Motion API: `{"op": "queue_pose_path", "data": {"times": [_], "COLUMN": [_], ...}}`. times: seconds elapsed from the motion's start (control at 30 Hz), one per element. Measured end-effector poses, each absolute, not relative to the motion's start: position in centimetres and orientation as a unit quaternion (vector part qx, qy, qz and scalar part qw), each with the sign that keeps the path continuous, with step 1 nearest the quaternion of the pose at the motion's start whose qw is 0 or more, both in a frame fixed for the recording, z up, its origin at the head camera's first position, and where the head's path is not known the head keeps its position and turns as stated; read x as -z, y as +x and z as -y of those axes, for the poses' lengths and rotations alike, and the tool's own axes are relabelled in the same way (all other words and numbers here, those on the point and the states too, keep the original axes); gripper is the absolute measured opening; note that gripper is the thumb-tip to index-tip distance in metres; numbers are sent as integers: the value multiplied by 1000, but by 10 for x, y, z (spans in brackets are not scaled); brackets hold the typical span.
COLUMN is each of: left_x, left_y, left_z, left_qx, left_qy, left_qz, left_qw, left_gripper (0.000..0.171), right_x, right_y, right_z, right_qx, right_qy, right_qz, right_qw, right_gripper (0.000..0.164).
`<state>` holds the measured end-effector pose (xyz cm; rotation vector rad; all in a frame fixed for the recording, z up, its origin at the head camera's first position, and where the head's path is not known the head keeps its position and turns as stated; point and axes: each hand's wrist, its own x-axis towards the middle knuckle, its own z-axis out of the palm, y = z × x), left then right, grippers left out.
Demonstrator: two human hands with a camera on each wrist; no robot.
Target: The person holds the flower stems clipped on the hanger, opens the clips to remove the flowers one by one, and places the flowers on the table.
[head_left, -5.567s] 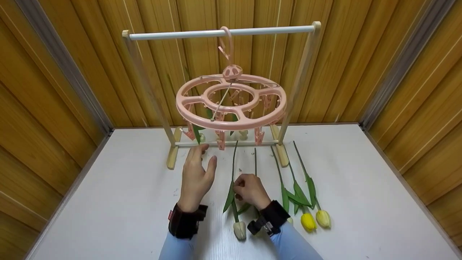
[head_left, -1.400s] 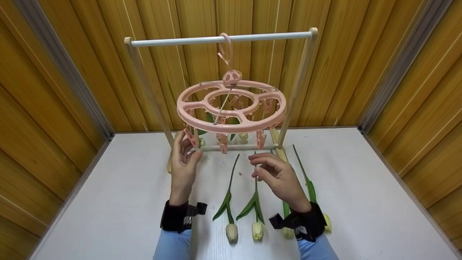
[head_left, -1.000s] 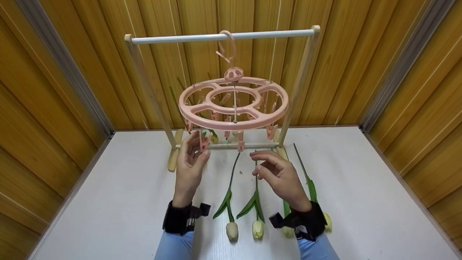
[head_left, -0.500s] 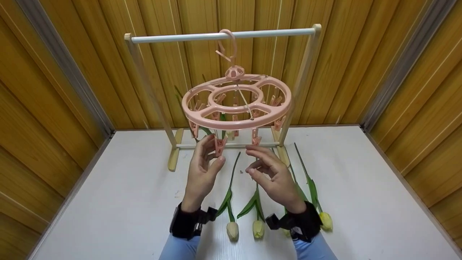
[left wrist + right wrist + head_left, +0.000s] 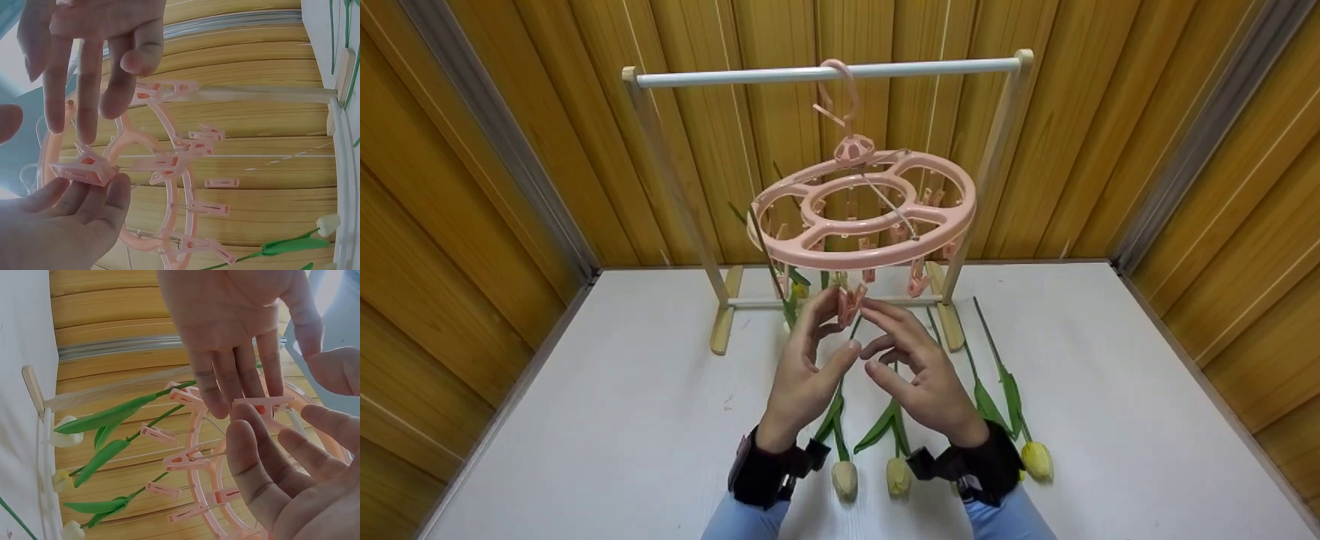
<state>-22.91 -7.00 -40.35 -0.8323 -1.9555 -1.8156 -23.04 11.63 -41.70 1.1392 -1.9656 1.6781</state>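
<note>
A pink round clip hanger (image 5: 847, 261) hangs by its hook from a rack's white bar. My left hand (image 5: 804, 379) has its fingers extended behind one of its pink clothespins (image 5: 849, 306), touching it, with the thumb apart. From the other side, the fingertips of my right hand (image 5: 924, 379) come right up to that clothespin, fingers loosely bent. In the left wrist view the clothespin (image 5: 84, 169) lies against the left fingers. Artificial tulips hang upside down from other clips; the right wrist view shows their green leaves (image 5: 104, 417) and a white bloom (image 5: 68, 432).
On the white table (image 5: 622, 420) lie several tulips, among them a cream one (image 5: 844, 480), a pale yellow one (image 5: 898, 477) and a yellow one (image 5: 1037, 460), stems pointing to the rack. The rack's wooden feet (image 5: 721, 330) stand behind them. Wood-patterned walls (image 5: 510, 150) enclose the table.
The hanger has turned, its front clips swinging rightward along with my left hand. My right hand, at a tulip on the table earliest, has risen and moved slightly left toward the clothespin.
</note>
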Motion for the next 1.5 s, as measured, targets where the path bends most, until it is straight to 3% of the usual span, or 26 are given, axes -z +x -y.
{"op": "queue_pose_path", "data": {"times": [0.6, 1.07, 1.4, 1.5], "left_x": [403, 403, 405, 404], "left_y": [-220, -218, -216, -217], "left_z": [57, 54, 52, 55], "left_qx": [614, 616, 578, 570], "left_qy": [-333, -353, -366, -345], "left_qz": [706, 695, 716, 725], "left_qw": [119, 114, 140, 172], "left_gripper": [71, 66, 53, 47], "right_x": [417, 419, 419, 419], "right_y": [-237, -238, -239, -238], "right_z": [-134, -138, -134, -134], "right_qx": [-588, -646, -674, -677], "right_qy": [373, 378, 314, 310], "right_qz": [700, 655, 646, 642], "right_qw": [160, 103, 172, 184], "right_gripper": [53, 57, 29, 25]}}
